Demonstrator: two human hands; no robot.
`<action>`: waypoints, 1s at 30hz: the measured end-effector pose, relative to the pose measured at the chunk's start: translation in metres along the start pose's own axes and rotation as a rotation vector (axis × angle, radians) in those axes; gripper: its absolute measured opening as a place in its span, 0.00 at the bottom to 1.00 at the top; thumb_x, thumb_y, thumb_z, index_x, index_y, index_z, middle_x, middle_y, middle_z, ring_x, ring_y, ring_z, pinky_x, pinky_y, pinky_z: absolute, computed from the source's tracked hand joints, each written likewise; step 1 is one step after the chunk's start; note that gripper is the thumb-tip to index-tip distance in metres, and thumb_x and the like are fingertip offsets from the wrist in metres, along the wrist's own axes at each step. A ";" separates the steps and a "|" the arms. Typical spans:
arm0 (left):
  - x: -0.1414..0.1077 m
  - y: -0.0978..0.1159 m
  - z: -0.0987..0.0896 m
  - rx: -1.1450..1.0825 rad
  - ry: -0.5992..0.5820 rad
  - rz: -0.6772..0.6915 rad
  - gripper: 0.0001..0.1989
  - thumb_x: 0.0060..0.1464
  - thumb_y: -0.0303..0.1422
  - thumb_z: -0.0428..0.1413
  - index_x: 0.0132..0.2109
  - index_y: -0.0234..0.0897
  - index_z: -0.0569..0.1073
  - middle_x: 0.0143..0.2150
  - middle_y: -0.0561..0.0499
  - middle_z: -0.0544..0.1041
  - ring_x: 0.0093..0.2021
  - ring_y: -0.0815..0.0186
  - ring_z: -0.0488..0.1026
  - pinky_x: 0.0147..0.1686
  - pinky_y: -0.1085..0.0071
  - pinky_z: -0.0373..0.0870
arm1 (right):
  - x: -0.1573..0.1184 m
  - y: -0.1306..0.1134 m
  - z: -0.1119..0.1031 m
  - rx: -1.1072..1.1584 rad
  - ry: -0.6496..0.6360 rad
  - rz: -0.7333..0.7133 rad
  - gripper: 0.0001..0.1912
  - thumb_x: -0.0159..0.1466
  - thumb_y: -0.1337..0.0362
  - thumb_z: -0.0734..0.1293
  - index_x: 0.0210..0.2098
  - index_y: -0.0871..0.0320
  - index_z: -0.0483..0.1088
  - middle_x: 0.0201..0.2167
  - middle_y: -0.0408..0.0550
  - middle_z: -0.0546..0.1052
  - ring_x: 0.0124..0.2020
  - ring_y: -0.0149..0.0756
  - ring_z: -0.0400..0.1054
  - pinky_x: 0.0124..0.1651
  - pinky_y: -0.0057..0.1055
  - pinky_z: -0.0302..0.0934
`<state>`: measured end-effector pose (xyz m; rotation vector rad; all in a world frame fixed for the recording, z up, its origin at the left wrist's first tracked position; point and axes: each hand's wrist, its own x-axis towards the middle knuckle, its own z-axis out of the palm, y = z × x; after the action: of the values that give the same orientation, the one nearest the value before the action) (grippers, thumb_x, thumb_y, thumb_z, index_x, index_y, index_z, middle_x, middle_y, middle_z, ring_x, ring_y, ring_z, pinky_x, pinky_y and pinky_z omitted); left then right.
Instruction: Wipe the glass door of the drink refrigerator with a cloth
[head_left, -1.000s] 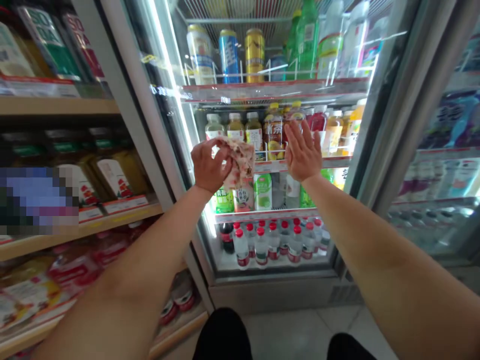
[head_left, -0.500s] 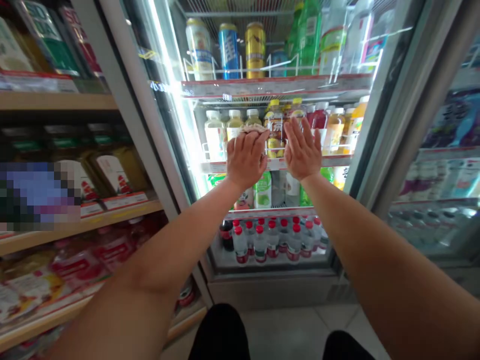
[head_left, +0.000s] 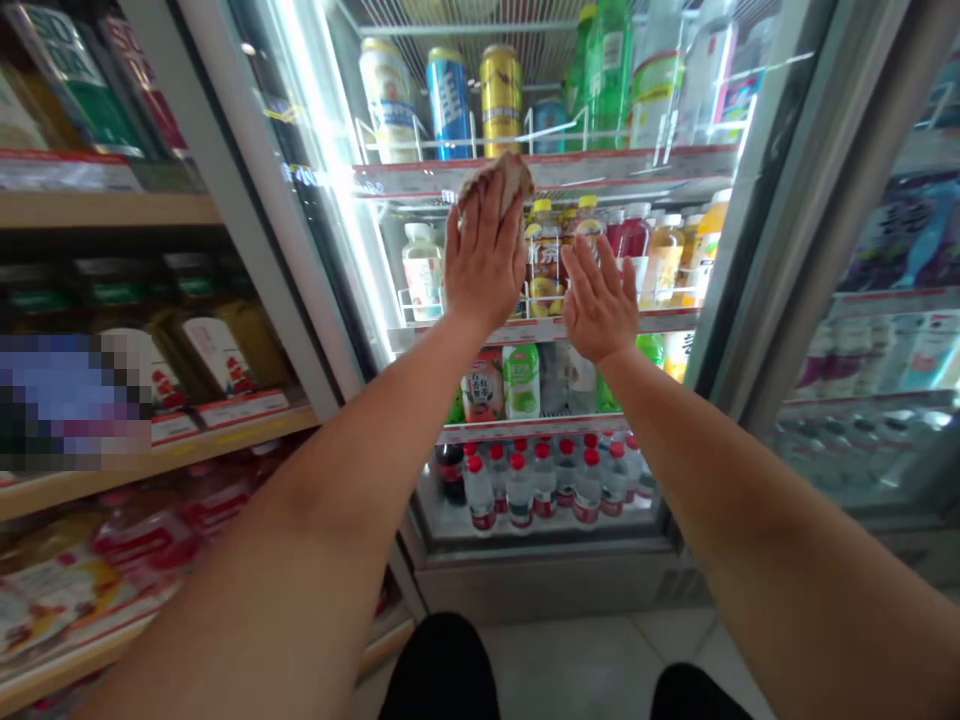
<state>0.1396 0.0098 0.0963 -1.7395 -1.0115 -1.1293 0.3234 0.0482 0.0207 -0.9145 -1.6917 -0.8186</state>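
Cloth (head_left: pixel 517 178), pale and mottled, at upper centre of the frame, spread beneath the fingers of the left hand (head_left: pixel 484 262) — its edges project past the fingertips. The left fingers are extended and slightly apart, laid over the cloth rather than closed around it. The right hand (head_left: pixel 600 308), just right of centre, bears no cloth; its fingers are straight, with narrow gaps between them. Both hands are held flat towards the glass door (head_left: pixel 420 385) of a lit cooler, backs facing the camera; the exact contact of the right palm cannot be told.

Between and beside the hands, behind the glass, stand bottles with yellow caps (head_left: pixel 545 262). Above the cloth, the upper shelf holds 3 cans in front — white (head_left: pixel 388 100), blue (head_left: pixel 448 103) and gold (head_left: pixel 501 98) — with green bottles (head_left: pixel 606 75) to their right. Below the hands are a green-and-white carton (head_left: pixel 521 382) and, on the bottom level, clear bottles with red caps (head_left: pixel 519 492).

The 2 forearms enter from the lower corners. At left, an open shelf (head_left: pixel 240 432) carries bottles and packets; at the right edge, another cooler (head_left: pixel 885 400) is visible. At the bottom, 2 dark-clad knees (head_left: pixel 440 668) appear above the pale floor (head_left: pixel 570 665).
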 end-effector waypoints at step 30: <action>0.025 -0.064 -0.010 0.232 0.034 -0.239 0.34 0.69 0.36 0.54 0.75 0.42 0.49 0.79 0.59 0.44 0.76 0.62 0.30 0.73 0.45 0.20 | -0.001 0.000 -0.001 -0.025 -0.040 0.013 0.32 0.73 0.62 0.51 0.75 0.53 0.52 0.77 0.42 0.51 0.78 0.45 0.38 0.78 0.57 0.35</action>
<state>0.0854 0.0279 0.1348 -1.4397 -1.3002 -1.1335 0.3244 0.0469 0.0204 -0.9640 -1.7122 -0.8196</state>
